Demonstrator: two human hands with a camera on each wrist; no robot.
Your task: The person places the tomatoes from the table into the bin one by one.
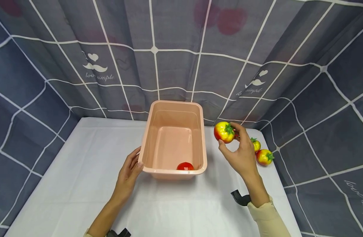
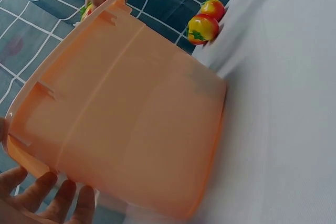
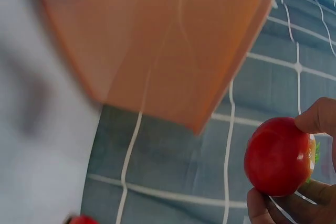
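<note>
A deep peach-pink plastic bin (image 1: 174,113) stands in the middle of the white table. My left hand (image 1: 129,176) grips its near left corner, the thumb at the rim and the fingers along the outer wall. Beside the bin's right wall, my right hand (image 1: 242,153) pinches a red-and-yellow tomato (image 1: 224,132) with a green leafy top, held up between thumb and fingers. In the right wrist view that tomato (image 3: 278,156) shows its red side. Inside the bin, a red fruit (image 1: 185,166) lies near the front wall, partly hidden by the rim.
Two more red-and-yellow tomatoes lie at the table's right edge: one (image 1: 264,157) in plain sight, another (image 1: 255,144) partly behind my right hand. A grey checked curtain (image 1: 175,70) encloses the back and sides. White tabletop (image 1: 69,177) extends left of the bin.
</note>
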